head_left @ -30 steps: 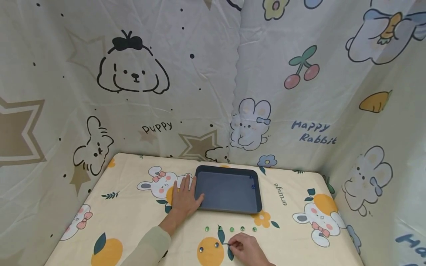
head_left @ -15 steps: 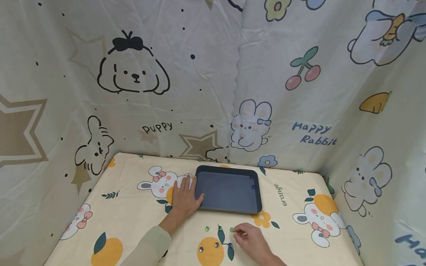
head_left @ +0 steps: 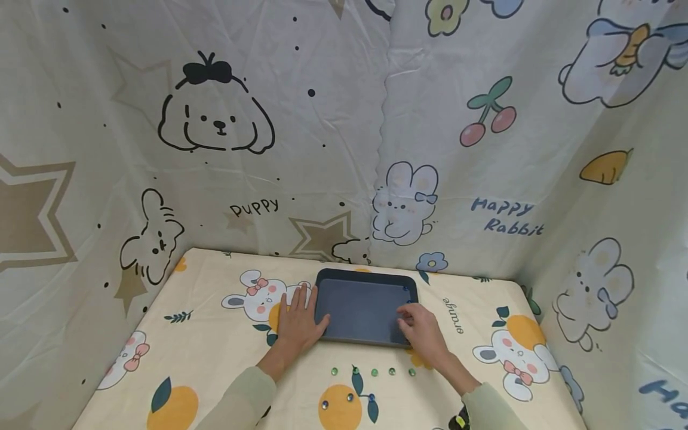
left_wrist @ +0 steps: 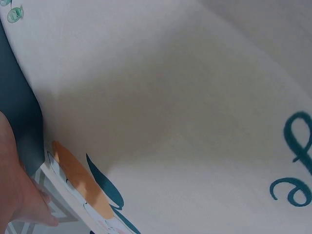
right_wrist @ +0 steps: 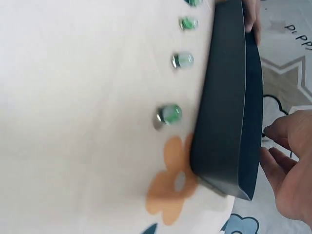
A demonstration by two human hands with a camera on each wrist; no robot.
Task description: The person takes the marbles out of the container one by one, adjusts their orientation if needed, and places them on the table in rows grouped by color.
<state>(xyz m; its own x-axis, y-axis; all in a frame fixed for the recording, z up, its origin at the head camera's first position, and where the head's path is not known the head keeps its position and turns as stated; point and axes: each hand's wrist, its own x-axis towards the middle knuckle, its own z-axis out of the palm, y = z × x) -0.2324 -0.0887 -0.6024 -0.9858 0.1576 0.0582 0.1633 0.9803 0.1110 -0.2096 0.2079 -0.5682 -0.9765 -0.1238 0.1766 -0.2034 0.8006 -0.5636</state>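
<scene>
A dark grey baking tray (head_left: 365,304) lies on the table, with my left hand (head_left: 298,322) spread flat along its left side, fingers straight, thumb against the rim. Over the tray's right side is my right hand (head_left: 421,331), fingers bent and fingertips together. In the right wrist view a small dark spot shows at those fingertips, seemingly a blue glass marble (right_wrist: 264,135) pinched there, mostly hidden. Inside the tray, a blue marble (head_left: 405,288) lies by the right wall; another is partly covered by the hand. Several green marbles (head_left: 374,372) form a row in front of the tray.
Three blue marbles (head_left: 350,397) rest nearer me on the printed tablecloth (head_left: 215,358), below the green row. Patterned curtains (head_left: 322,119) hang behind the table and at both sides. The tray's low walls (right_wrist: 219,107) stand between the green marbles and its inside.
My right hand has moved from beside the blue marbles, up past the green row, to over the tray's right side. The left hand has stayed put.
</scene>
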